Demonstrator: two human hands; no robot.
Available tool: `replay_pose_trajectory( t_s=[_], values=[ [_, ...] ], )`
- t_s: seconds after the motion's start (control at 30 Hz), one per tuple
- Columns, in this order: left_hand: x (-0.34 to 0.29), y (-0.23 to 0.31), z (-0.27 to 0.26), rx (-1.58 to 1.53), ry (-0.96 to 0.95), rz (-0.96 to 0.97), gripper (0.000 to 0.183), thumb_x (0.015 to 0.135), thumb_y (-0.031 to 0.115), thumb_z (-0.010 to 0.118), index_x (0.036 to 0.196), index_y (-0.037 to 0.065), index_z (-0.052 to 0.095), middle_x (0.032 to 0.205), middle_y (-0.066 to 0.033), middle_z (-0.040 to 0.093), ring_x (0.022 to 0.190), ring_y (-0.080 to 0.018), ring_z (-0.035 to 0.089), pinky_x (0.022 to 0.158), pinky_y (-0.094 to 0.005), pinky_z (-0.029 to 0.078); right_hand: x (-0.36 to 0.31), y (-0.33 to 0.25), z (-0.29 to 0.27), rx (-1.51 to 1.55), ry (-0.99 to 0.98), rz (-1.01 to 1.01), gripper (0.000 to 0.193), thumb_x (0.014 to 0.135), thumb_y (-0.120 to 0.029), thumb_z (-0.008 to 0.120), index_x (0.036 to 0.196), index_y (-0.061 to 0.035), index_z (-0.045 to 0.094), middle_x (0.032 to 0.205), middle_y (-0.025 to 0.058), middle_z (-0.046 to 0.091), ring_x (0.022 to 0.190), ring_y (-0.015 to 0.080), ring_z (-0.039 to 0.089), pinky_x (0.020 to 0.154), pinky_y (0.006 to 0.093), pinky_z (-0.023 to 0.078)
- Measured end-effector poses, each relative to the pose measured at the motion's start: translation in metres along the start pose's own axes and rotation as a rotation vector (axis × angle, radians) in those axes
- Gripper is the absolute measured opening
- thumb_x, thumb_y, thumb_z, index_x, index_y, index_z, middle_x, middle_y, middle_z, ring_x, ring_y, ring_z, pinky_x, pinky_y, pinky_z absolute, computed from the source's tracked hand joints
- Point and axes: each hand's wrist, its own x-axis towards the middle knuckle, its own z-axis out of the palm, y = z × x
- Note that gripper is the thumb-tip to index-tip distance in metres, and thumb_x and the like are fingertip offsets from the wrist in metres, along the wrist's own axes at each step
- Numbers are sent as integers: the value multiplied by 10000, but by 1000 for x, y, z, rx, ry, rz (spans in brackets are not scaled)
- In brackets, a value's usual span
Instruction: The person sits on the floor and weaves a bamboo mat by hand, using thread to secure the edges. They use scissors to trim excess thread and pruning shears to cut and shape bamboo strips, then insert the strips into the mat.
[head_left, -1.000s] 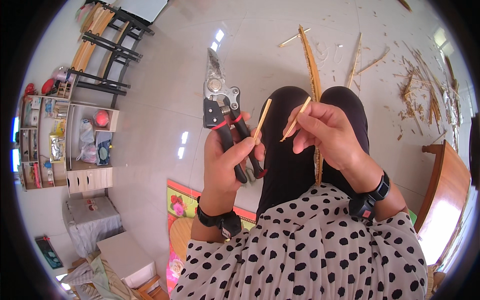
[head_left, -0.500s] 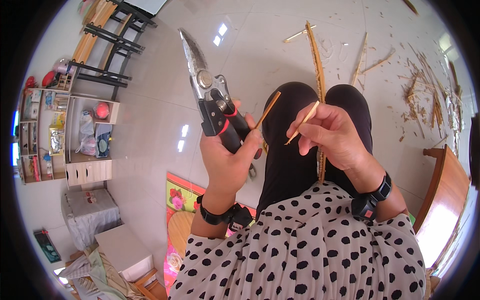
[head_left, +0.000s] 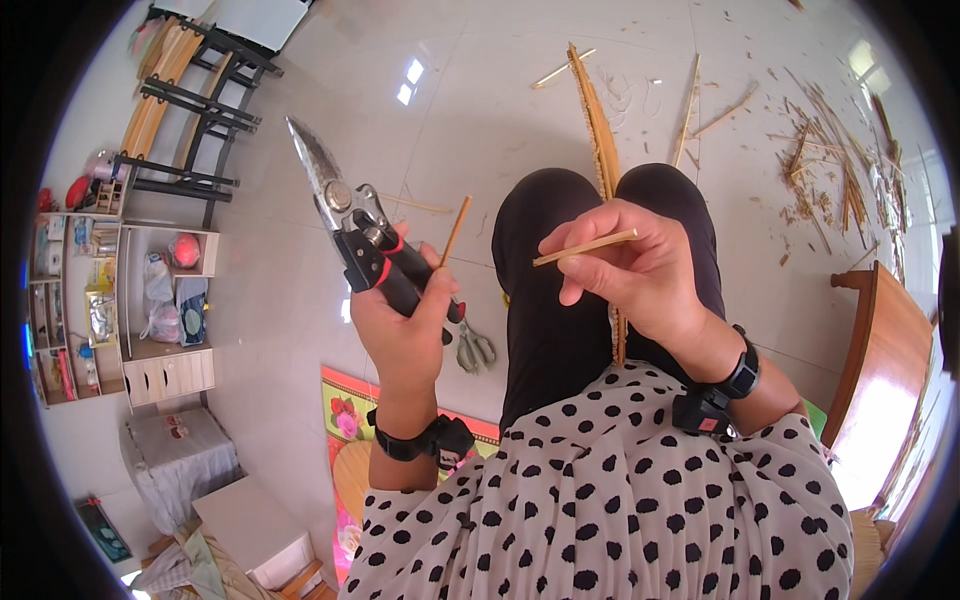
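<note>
My left hand is closed round the black and red handles of a pair of pruning shears, whose metal blade points up and away to the left. A thin brown stick also stands up between its thumb and fingers. My right hand pinches a short pale stick, lying nearly level over my lap. Beneath that hand, a long tan strip with a rough edge runs between my black-trousered knees and out over the floor.
Scissors with green handles lie on the tiled floor left of my knees. Split sticks and shavings are scattered at the far right. A wooden furniture piece stands at right, shelves at left, and a flowered mat near me.
My left hand and the shears have moved left and a little nearer. The right hand has turned its short stick from a steep slant to nearly level. More of the scissors shows.
</note>
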Motion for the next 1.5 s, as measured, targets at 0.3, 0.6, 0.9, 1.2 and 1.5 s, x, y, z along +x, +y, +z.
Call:
replay_pose_trajectory(
  t_s=[0.3, 0.6, 0.9, 1.2, 1.5],
  values=[
    [6, -17, -14, 34, 33, -71, 477, 774, -116, 591, 1223, -76, 434, 878, -83, 576, 691, -126, 569, 612, -259, 494, 4, -13, -1, -42, 55, 54, 60, 874, 21, 645, 853, 5, 591, 820, 59, 661, 579, 49, 569, 513, 185, 466],
    [10, -40, -25, 95, 61, -118, 441, 773, -106, 591, 1189, -74, 448, 844, -73, 568, 675, -128, 571, 597, -253, 486, 5, -9, -5, 41, 52, 88, 85, 913, -66, 638, 957, 4, 656, 808, 29, 659, 581, 37, 536, 532, 170, 446],
    [16, -75, -37, 171, 57, -162, 403, 758, -74, 594, 1141, -45, 473, 806, -59, 564, 624, -114, 554, 532, -245, 468, 6, -4, -14, 97, 68, 182, 152, 933, -104, 611, 1028, -1, 672, 807, 27, 640, 565, 41, 489, 521, 173, 411],
    [53, -191, -51, 476, 44, -401, 372, 693, 23, 632, 1044, -45, 530, 709, -127, 614, 545, -206, 638, 501, -328, 505, -5, -13, -24, -31, 57, 305, 141, 912, -36, 599, 1014, 32, 668, 757, 22, 607, 566, 35, 457, 505, 177, 363],
    [29, -329, -70, 804, 36, -503, 517, 654, 165, 686, 1091, -58, 519, 937, -273, 645, 894, -406, 645, 789, -440, 518, -18, -24, -42, -89, 103, 260, 144, 909, -6, 572, 1020, 23, 661, 796, 60, 619, 549, 52, 456, 488, 176, 365]
  ],
)
